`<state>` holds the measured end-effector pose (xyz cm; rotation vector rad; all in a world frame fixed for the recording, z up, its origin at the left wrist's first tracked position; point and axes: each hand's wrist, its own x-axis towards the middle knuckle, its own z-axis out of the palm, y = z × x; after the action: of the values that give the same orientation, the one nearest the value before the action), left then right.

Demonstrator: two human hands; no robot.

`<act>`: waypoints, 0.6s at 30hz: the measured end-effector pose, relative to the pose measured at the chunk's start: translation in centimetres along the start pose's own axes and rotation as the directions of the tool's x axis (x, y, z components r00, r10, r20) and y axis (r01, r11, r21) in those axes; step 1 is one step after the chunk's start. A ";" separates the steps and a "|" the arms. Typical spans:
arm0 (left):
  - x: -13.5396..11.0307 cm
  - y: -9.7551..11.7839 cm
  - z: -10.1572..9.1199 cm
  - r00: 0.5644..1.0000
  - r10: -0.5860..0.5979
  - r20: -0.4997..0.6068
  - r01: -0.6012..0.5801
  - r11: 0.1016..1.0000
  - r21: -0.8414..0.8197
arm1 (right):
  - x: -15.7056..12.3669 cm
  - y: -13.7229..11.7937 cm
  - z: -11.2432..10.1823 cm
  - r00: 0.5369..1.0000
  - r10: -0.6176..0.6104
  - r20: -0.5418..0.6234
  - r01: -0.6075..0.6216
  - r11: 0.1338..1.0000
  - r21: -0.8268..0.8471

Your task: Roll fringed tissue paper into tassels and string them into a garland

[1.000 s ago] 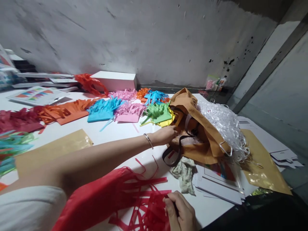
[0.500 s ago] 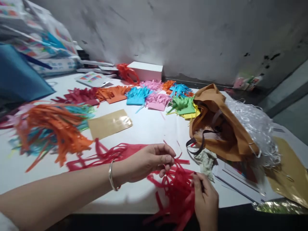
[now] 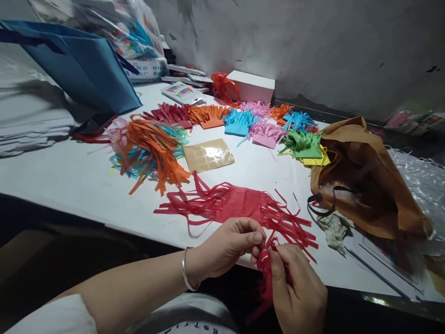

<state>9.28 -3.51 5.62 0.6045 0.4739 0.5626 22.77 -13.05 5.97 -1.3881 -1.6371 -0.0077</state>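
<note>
A sheet of red fringed tissue paper (image 3: 236, 204) lies on the white table (image 3: 76, 181), its strips hanging over the near edge. My left hand (image 3: 231, 243), with a bracelet on the wrist, pinches red strips between thumb and fingers. My right hand (image 3: 297, 287) is closed round a bunch of the same red strips just right of the left hand, below the table edge.
Several coloured fringed papers (image 3: 243, 123) lie in a row at the back, with an orange and blue pile (image 3: 149, 148) at the left. A gold sticker sheet (image 3: 208, 155), a brown bag (image 3: 368, 181), a rag (image 3: 333, 227), a blue bag (image 3: 86, 69) and a white box (image 3: 252, 86) are about.
My left hand came back from the brown bag to the red strips beside my right hand. The view swung left, bringing the blue bag and orange pile into sight.
</note>
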 end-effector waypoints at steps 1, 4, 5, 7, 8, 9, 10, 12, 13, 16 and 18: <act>-0.2 0.0 -0.3 1.000 0.027 0.004 -0.027 0.999 0.024 | 0.2 -0.4 0.3 1.000 0.006 0.009 -0.006 1.000 0.011; -0.8 0.1 -1.1 0.994 0.107 0.028 -0.109 0.986 0.124 | 0.9 -1.6 1.0 0.999 0.025 0.028 -0.026 0.999 0.027; -1.0 0.1 -1.4 0.990 0.134 0.036 -0.138 0.977 0.160 | 1.0 -1.9 1.1 0.998 0.039 0.039 -0.041 0.999 0.031; -1.2 0.3 -1.8 0.981 0.190 0.044 -0.195 0.954 0.229 | 1.2 -2.4 1.3 0.993 0.076 0.092 -0.081 0.995 0.051; -1.4 0.5 -2.0 0.975 0.217 0.050 -0.222 0.940 0.259 | 1.3 -2.5 1.3 0.988 0.096 0.120 -0.105 0.992 0.068; -1.5 0.6 -2.1 0.969 0.239 0.058 -0.246 0.925 0.289 | 1.3 -2.6 1.4 0.984 0.114 0.137 -0.126 0.988 0.085; -1.7 0.8 -2.2 0.963 0.261 0.068 -0.269 0.908 0.322 | 1.2 -2.7 1.5 0.980 0.130 0.154 -0.146 0.984 0.098; -2.0 1.1 -2.4 0.947 0.304 0.103 -0.319 0.853 0.413 | 1.2 -2.7 1.6 0.969 0.162 0.185 -0.184 0.977 0.111; -2.1 1.3 -2.5 0.936 0.327 0.129 -0.348 0.808 0.475 | 1.1 -2.7 1.6 0.965 0.173 0.195 -0.196 0.975 0.109; -2.7 1.9 -2.7 0.889 0.388 0.244 -0.442 0.587 0.678 | 1.2 -2.7 1.5 0.960 0.165 0.225 -0.184 0.981 0.065; -3.0 2.3 -2.8 0.860 0.403 0.313 -0.481 0.436 0.760 | 1.3 -2.6 1.3 0.962 0.115 0.247 -0.127 0.991 0.030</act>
<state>4.67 -2.66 5.81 1.7189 0.4827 0.8108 20.05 -12.25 7.51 -1.4983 -1.7377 0.2819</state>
